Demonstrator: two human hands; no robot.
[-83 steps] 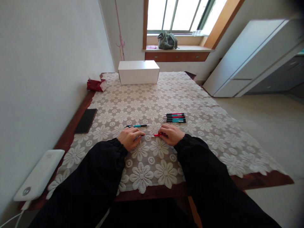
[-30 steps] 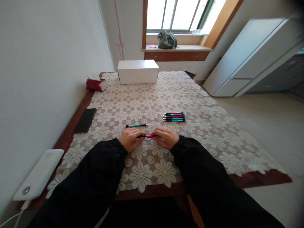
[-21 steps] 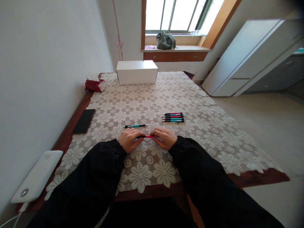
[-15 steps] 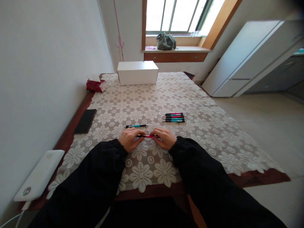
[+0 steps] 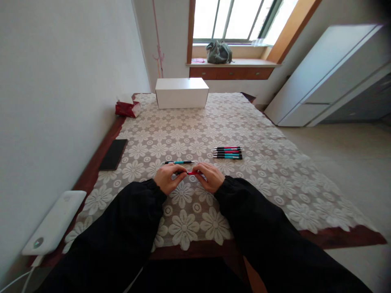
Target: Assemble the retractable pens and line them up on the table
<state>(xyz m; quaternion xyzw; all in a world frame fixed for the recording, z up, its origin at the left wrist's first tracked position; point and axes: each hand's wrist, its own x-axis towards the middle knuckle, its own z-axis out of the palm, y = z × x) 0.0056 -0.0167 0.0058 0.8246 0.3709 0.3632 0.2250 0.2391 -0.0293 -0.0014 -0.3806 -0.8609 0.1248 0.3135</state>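
Observation:
My left hand (image 5: pixel 166 178) pinches the black end of a red-and-black pen (image 5: pixel 192 173) between thumb and fingers. On the other side, my right hand (image 5: pixel 210 177) grips the red end, and the fingers cover much of the pen. Whether its two halves are joined or slightly apart, I cannot tell. Just beyond my left hand lies a teal-and-black pen (image 5: pixel 180 162), sideways on the cloth. Farther off to the right, several red and teal pens (image 5: pixel 227 153) with black parts lie side by side in a stack-like row.
A lace cloth (image 5: pixel 183 228) covers the wooden table. A white box (image 5: pixel 182 97) stands at the far end, with a red tissue pack (image 5: pixel 126 109) left of it. Along the left edge lie a dark phone-like slab (image 5: pixel 113 154) and a white power bank (image 5: pixel 55 223) with a cable.
The view has turned slightly left, so the scene sits farther right. My hands keep hold of the pen, and less of its black part shows beside my left fingers.

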